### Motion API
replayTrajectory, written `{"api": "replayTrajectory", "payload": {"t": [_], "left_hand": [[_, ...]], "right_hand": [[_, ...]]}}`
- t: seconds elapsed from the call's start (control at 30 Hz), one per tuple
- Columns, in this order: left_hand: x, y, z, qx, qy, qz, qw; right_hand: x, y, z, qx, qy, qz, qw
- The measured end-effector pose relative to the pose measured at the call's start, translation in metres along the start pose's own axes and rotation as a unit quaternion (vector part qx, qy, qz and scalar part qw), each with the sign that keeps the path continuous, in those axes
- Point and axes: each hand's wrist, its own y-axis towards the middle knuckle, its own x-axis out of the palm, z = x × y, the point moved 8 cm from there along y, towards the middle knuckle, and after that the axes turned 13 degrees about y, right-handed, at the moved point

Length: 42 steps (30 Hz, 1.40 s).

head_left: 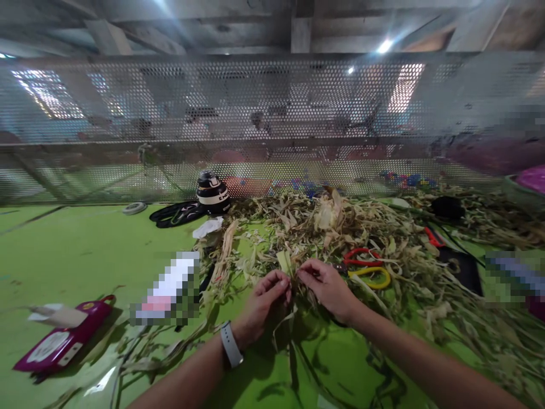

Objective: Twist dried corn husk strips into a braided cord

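Note:
My left hand (269, 292), with a pale band on its wrist, is closed on a pale green dried leaf strip (284, 261) that stands up above the fingertips. Close beside it, my right hand (326, 287) pinches at the same strips with thumb and forefinger; the exact grip is too small to make out. Loose ends of leaf strip (292, 355) hang down below both hands. Scissors (369, 276) with one red and one yellow handle lie just past my right hand, their blades partly hidden. Behind the hands spreads a heap of dried leaves (293, 221).
On the green table (85, 250) lie a magenta pouch (63, 346), a roll of tape (134, 208), a black strap (176, 214) and a crumpled white tissue (208, 227). A black, white-banded jar (213, 193) stands before the perforated metal screen (255, 96). Right of the scissors is a black flat object (460, 270).

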Motion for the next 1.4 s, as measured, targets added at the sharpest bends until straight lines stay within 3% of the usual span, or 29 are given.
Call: {"api": "replayTrajectory", "payload": {"t": [0.13, 0.23, 0.4, 0.67, 0.87, 1.07, 1.27, 1.4], "left_hand": [[-0.004, 0.001, 0.001, -0.006, -0.006, 0.018, 1.0], [-0.002, 0.002, 0.002, -0.002, 0.012, 0.006, 1.0], [-0.004, 0.001, 0.004, 0.004, 0.069, 0.009, 0.998], [-0.006, 0.002, 0.015, 0.017, 0.175, 0.024, 0.984], [-0.01, 0.005, 0.009, -0.01, 0.126, 0.005, 0.992], [-0.001, 0.002, 0.013, -0.001, 0.145, -0.006, 0.989], [0.013, -0.003, 0.019, 0.03, 0.207, -0.06, 0.976], [0.013, -0.005, 0.018, 0.024, 0.194, -0.074, 0.978]], "right_hand": [[0.008, -0.006, 0.009, 0.07, 0.218, -0.033, 0.973], [0.02, -0.011, 0.013, 0.106, 0.285, -0.077, 0.95], [0.021, -0.012, 0.015, 0.113, 0.179, -0.087, 0.973], [0.01, -0.007, 0.005, 0.027, -0.013, -0.109, 0.994], [0.009, -0.008, 0.005, 0.039, 0.049, -0.102, 0.993], [0.008, -0.015, -0.026, -0.117, -0.002, -0.07, 0.991], [0.007, -0.013, -0.011, -0.041, -0.028, -0.08, 0.996], [0.007, -0.014, -0.018, -0.069, -0.086, -0.077, 0.991]]}}
